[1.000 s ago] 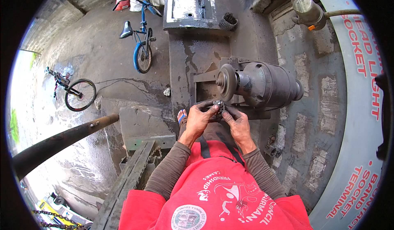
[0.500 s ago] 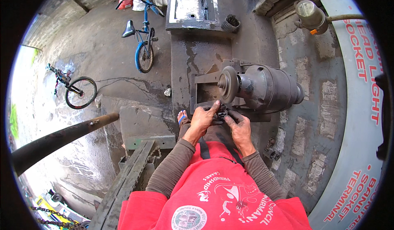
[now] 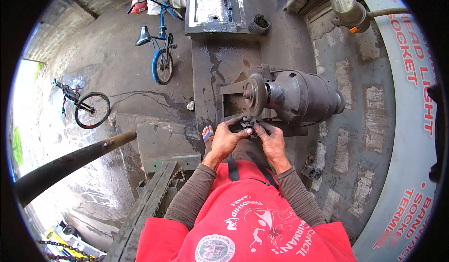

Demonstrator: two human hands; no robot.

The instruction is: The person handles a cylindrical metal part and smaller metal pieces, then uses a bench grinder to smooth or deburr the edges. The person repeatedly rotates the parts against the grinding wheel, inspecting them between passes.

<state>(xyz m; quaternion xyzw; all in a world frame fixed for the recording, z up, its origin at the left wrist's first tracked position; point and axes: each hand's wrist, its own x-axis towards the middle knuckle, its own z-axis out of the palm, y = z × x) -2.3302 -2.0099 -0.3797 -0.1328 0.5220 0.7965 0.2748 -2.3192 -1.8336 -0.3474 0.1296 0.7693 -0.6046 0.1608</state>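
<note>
Between both hands is a small, dark, toothed-looking metal part [image 3: 247, 122], just in front of a bench grinder's wheel [image 3: 256, 95] and apart from it, as far as I can see. My left hand [image 3: 224, 140] grips the part from the left, its thumb across the near side. My right hand [image 3: 273, 145] pinches it from the right, and the fingertips are blackened. The wheel sits on the left end of a grey, dusty motor [image 3: 301, 97]. Fingers cover much of the part, so its exact kind does not show.
A metal frame [image 3: 232, 89] stands under the wheel. Beyond it are a metal trough [image 3: 215, 28] and a ribbed pot [image 3: 259, 24]. Bicycles [image 3: 161, 51] stand to the left. A dark pipe [image 3: 75, 157] and a beam [image 3: 145, 206] reach in nearby; a signboard [image 3: 407, 122] lines the right.
My left thumb has come down from the top of the metal part to its near side, and the part looks turned between my fingers. Both hands stay close to the wheel.
</note>
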